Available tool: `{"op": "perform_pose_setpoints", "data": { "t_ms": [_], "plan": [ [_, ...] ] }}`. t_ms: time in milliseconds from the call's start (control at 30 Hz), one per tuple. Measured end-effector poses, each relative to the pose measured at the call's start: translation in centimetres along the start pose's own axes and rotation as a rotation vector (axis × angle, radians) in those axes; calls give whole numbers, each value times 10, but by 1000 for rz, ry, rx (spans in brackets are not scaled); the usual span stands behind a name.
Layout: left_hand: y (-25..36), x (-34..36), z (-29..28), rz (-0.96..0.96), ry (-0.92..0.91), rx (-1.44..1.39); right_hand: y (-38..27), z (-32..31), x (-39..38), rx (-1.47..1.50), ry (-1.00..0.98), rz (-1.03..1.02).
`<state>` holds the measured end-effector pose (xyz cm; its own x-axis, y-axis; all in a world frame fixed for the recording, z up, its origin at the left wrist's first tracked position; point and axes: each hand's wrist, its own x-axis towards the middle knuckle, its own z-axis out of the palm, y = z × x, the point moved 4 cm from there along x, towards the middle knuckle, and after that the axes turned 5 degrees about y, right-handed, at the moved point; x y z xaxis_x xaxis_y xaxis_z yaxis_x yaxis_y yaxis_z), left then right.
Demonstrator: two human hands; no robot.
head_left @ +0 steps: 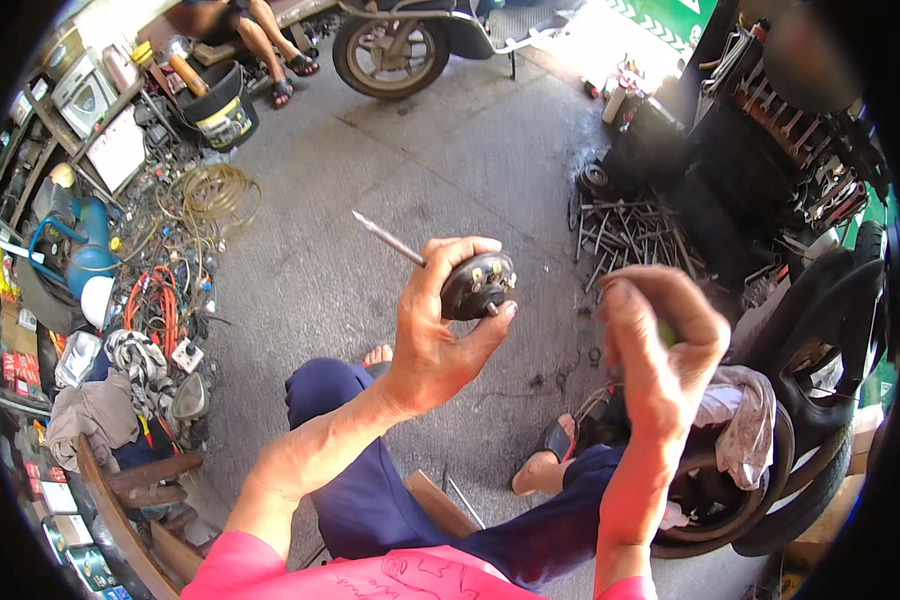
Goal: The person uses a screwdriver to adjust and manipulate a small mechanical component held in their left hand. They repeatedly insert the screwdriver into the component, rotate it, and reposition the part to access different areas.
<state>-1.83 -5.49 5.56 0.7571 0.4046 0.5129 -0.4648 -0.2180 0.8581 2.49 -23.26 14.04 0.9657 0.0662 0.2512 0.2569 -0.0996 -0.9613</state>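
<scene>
- The left hand [420, 345] is gripping a round black part [460, 290], its fingers curving over the top and its thumb pressing near the lower edge.
- A pointed metal shaft [390, 238] is sticking out past that hand's knuckles.
- The right hand [662, 378] is hanging apart, fingers curling toward the thumb; whether it is pinching anything, I cannot tell.
- The black part is facing its metal tabs rightward, above the floor [310, 240].
</scene>
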Motion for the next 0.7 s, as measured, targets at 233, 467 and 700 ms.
{"op": "perform_pose_setpoints", "data": {
  "t_ms": [233,467,700],
  "plan": [
    [12,62,22,-417,68,-605,-52,-71,-19,300,170,-764],
    [18,57,57,-725,-12,-1116,-82,-139,-68,571,406,-970],
    [20,29,87,-579,-125,-799,-79,-161,-77,970,321,-955]
  ]
}}
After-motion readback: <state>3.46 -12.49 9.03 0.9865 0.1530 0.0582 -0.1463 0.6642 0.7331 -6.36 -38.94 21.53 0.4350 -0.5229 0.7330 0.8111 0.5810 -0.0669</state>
